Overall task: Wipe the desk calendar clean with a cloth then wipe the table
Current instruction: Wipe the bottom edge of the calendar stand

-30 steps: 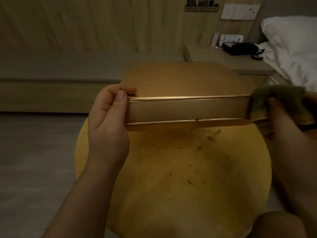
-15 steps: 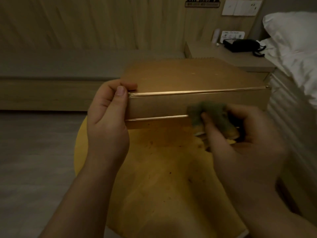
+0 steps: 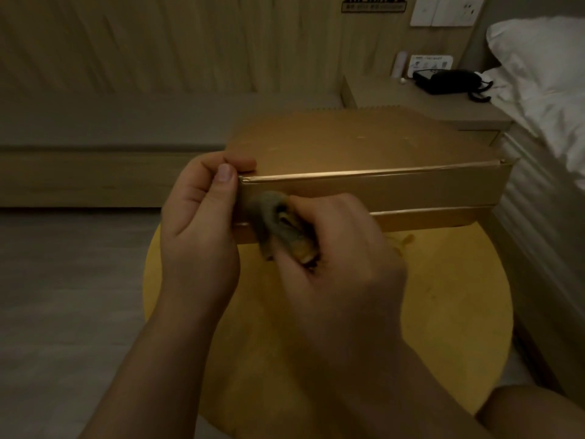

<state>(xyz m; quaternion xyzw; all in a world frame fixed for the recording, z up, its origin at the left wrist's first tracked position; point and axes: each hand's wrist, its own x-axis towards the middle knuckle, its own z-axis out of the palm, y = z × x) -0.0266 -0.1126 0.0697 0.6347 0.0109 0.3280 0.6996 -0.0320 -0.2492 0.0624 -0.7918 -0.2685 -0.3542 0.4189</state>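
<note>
The brown desk calendar (image 3: 364, 147) is held above the round yellow table (image 3: 443, 296), its folded base edge facing me. My left hand (image 3: 199, 223) grips its left end, thumb on the top corner. My right hand (image 3: 342, 248) holds a bunched grey-green cloth (image 3: 272, 217) pressed against the near face of the calendar, close to the left end and beside my left hand. The calendar's printed pages are hidden from this side.
A bedside cabinet (image 3: 411, 99) with a black telephone (image 3: 449, 80) stands behind the table. A bed with white bedding (image 3: 544, 83) runs along the right. A low wooden ledge (image 3: 79, 179) lines the far wall. Grey floor (image 3: 63, 296) lies to the left. My knee (image 3: 535, 413) shows at lower right.
My right hand has swept the cloth along the calendar's near face from its right end to its left end. My left hand has kept its grip in place.
</note>
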